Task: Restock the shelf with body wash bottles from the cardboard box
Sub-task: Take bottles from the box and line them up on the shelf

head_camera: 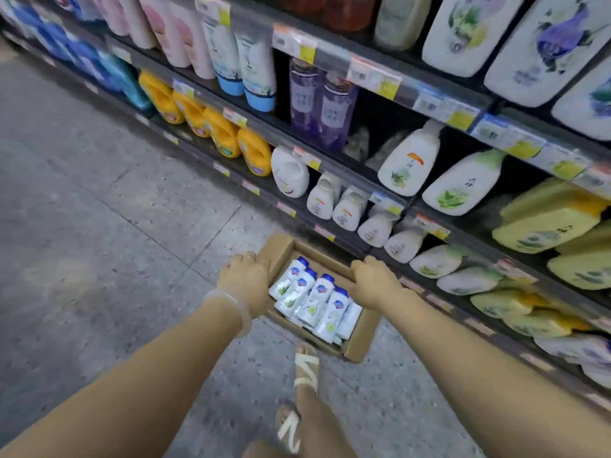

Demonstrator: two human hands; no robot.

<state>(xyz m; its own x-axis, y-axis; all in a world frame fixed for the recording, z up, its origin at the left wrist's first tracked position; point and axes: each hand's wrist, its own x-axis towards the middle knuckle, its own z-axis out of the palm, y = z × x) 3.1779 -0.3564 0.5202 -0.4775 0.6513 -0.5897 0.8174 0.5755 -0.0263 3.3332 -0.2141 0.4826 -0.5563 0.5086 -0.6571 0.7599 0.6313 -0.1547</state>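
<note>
An open cardboard box sits low over the grey floor, beside the shelf's bottom. Several white body wash bottles with blue caps lie packed inside it. My left hand grips the box's left flap and edge, fingers curled over it. On the opposite side, my right hand curls round the box's right edge. The shelf runs along the right, stocked with white, yellow, purple and pink bottles.
A dark gap opens on the middle shelf behind the purple bottles. My sandalled feet stand just below the box. Bare tiled floor stretches to the left. Price tags line the shelf edges.
</note>
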